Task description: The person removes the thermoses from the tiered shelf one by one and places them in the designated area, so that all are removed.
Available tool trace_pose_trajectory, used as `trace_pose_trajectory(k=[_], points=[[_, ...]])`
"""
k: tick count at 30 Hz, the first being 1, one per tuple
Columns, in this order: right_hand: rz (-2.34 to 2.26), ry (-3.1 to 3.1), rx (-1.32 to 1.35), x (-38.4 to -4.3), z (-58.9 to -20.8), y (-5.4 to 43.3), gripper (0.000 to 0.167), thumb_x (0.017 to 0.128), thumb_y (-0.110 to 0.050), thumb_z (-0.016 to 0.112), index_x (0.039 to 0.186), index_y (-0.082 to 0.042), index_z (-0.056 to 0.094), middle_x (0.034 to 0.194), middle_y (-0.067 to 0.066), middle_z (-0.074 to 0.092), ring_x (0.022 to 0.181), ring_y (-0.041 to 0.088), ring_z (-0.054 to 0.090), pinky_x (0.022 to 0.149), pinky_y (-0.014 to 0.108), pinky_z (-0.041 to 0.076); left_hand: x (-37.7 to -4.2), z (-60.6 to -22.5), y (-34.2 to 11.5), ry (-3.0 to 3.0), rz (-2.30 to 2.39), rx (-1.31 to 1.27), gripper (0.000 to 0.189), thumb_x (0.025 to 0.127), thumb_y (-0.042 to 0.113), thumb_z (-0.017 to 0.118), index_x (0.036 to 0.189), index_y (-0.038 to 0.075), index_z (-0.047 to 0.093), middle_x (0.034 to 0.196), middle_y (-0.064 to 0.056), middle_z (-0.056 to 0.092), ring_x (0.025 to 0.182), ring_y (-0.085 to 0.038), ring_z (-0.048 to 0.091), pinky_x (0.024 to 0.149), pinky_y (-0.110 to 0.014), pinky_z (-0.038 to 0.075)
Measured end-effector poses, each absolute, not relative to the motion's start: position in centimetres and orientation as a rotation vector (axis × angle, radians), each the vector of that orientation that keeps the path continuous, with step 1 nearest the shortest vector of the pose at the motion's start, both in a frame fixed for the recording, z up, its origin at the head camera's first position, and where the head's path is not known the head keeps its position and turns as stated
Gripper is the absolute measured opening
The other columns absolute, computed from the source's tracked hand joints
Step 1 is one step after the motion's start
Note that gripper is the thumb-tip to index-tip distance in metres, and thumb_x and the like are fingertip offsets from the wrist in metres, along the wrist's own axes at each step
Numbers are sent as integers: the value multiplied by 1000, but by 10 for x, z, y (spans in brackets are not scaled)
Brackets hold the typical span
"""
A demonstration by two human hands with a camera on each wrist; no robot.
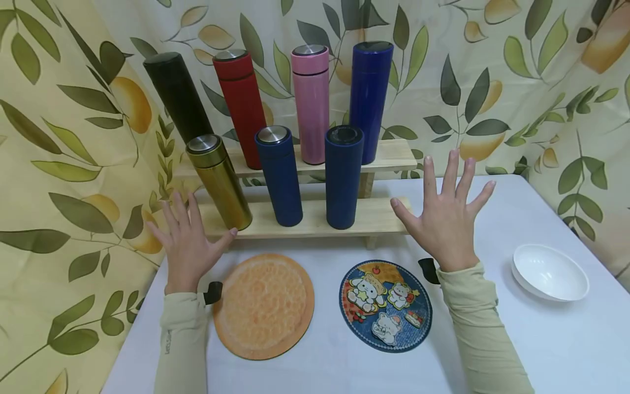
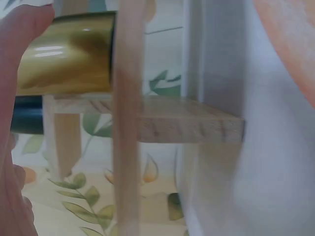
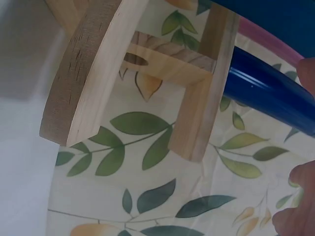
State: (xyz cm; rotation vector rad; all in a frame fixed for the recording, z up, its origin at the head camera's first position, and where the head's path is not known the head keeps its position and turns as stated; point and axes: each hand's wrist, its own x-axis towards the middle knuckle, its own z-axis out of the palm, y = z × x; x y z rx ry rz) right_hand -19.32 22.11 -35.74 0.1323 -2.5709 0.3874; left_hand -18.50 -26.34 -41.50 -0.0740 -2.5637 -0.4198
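Note:
My left hand (image 1: 186,246) is spread, fingers straight, at the left end of a two-step wooden rack (image 1: 310,219). Its thumb tip overlaps the foot of the gold flask (image 1: 220,183) in the head view. At the rack's right end my right hand (image 1: 449,219) is spread too, holding nothing. The lower step also carries two blue flasks, one with a steel lid (image 1: 280,178) and one with a dark lid (image 1: 343,178). Behind them on the upper step stand a black flask (image 1: 179,98), a red flask (image 1: 242,109), a pink flask (image 1: 311,109) and a glossy blue flask (image 1: 370,98).
Two round mats lie on the white table (image 1: 325,366) in front of the rack: an orange one (image 1: 266,306) and a blue cartoon one (image 1: 354,323). A white bowl (image 1: 548,273) sits at the right. Leaf-patterned cloth (image 1: 492,109) hangs behind.

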Motion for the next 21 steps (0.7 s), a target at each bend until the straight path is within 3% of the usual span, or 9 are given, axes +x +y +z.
trace_pose_trajectory(k=[11,21], points=[[449,-2533,149,-194,-361,222,102,94,-59,67,169,-4,26,176,27,-3,160,49,-12,112,80,-18,-191,-439,-275,-2745,-539,-50,127,90,76,66,171,4,-1,177,-19,-10,160,-45,-16,113,-83,-9],[634,-2516,238,-195,-362,222,103,94,-48,72,170,-2,20,176,25,-6,161,45,-14,113,79,-17,-191,-448,-281,-2809,-612,-45,129,91,74,67,170,3,-5,177,-22,-12,160,-44,-17,114,-82,-8]])
